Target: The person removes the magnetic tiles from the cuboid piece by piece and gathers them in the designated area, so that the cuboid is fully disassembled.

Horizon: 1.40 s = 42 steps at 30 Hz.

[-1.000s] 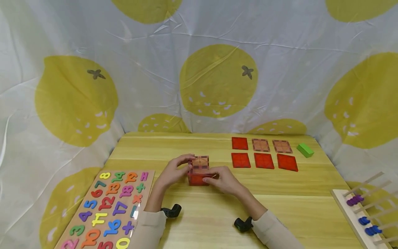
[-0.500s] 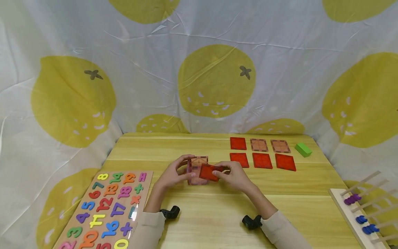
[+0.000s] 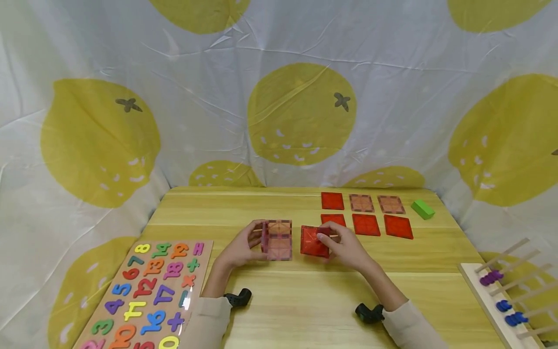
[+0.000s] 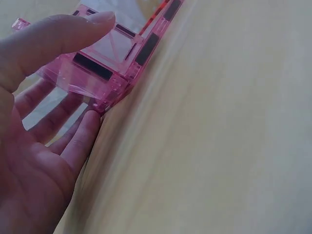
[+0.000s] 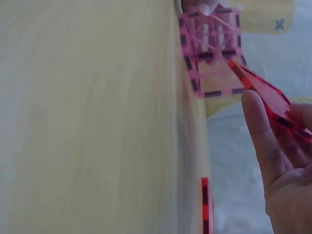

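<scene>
In the head view, translucent pink magnetic tiles (image 3: 279,247) stand joined at right angles on the wooden table, mid-front. My left hand (image 3: 242,246) holds their left side; the left wrist view has its thumb over the pink tiles (image 4: 95,66) and the fingers against the outer wall. To the right, my right hand (image 3: 347,245) pinches a red magnetic tile (image 3: 312,241) between thumb and fingers. That red tile (image 5: 271,97) is tilted and off the table, apart from the pink structure in the head view.
Flat on the table at the back right lie several red tiles (image 3: 365,225) and two pink tiles (image 3: 361,203), with a green block (image 3: 423,209) beyond them. A number board (image 3: 148,286) lies front left. A pegged wooden counting rack (image 3: 492,300) stands at the right edge.
The red tile has come away from the front of the pink structure and moved right with my right hand, turning to face the camera. My left hand stays at the structure.
</scene>
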{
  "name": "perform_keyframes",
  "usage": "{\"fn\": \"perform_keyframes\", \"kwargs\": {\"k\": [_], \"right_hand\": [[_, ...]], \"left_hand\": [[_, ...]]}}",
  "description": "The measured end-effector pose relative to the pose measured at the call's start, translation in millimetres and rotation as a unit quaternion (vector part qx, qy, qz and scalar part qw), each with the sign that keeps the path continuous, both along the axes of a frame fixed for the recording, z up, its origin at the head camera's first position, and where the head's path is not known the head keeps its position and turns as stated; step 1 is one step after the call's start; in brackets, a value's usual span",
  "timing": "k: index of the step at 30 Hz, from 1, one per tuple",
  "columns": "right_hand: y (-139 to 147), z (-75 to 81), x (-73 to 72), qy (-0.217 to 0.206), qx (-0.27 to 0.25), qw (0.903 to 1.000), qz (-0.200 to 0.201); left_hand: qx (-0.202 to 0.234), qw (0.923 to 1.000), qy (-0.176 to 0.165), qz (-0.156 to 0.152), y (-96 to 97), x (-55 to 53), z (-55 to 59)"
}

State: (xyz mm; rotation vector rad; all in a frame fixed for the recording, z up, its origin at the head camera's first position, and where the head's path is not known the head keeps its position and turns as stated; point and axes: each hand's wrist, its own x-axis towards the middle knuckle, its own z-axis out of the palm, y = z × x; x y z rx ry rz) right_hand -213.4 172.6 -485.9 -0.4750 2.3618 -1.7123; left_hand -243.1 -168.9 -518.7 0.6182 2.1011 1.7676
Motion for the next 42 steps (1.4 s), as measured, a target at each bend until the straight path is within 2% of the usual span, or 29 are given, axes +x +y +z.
{"fn": "perform_keyframes", "kwargs": {"k": [3, 7, 10, 14, 19, 24, 31, 37, 42], "right_hand": [[12, -5.2, 1.1, -0.004, 0.002, 0.9999, -0.011], [28, -11.6, 3.5, 0.008, 0.039, 0.9985, -0.037], [37, -13.6, 5.3, -0.016, 0.035, 0.998, -0.05], [46, -13.5, 6.6, -0.062, 0.007, 0.9957, -0.069], [54, -14.3, 6.1, -0.077, 0.017, 0.9926, -0.092], [61, -18.2, 5.4, -0.084, 0.064, 0.9903, -0.09], [64, -23.2, 2.3, -0.079, 0.144, 0.981, -0.102], [65, -23.9, -1.8, -0.073, 0.167, 0.9796, -0.085], [66, -23.5, -2.4, -0.062, 0.166, 0.9812, -0.076]], "left_hand": [[-0.002, 1.0, -0.008, 0.003, -0.2, -1.1, -0.2], [-0.005, 0.9998, -0.016, 0.009, 0.1, -2.0, 0.0], [-0.008, 0.9998, -0.019, 0.008, -0.3, -3.0, -0.1], [-0.013, 0.9997, -0.021, 0.01, -0.6, -4.2, 0.0], [-0.011, 0.9995, -0.025, 0.015, 0.1, -4.3, 0.6], [-0.004, 0.9992, -0.034, 0.02, 0.2, -3.8, -0.5], [0.007, 0.9993, -0.032, 0.02, -2.0, -3.3, -0.4], [0.037, 0.9988, -0.031, 0.01, -3.3, -2.6, -1.5], [0.043, 0.9985, -0.033, 0.008, -2.7, -2.9, -1.5]]}}
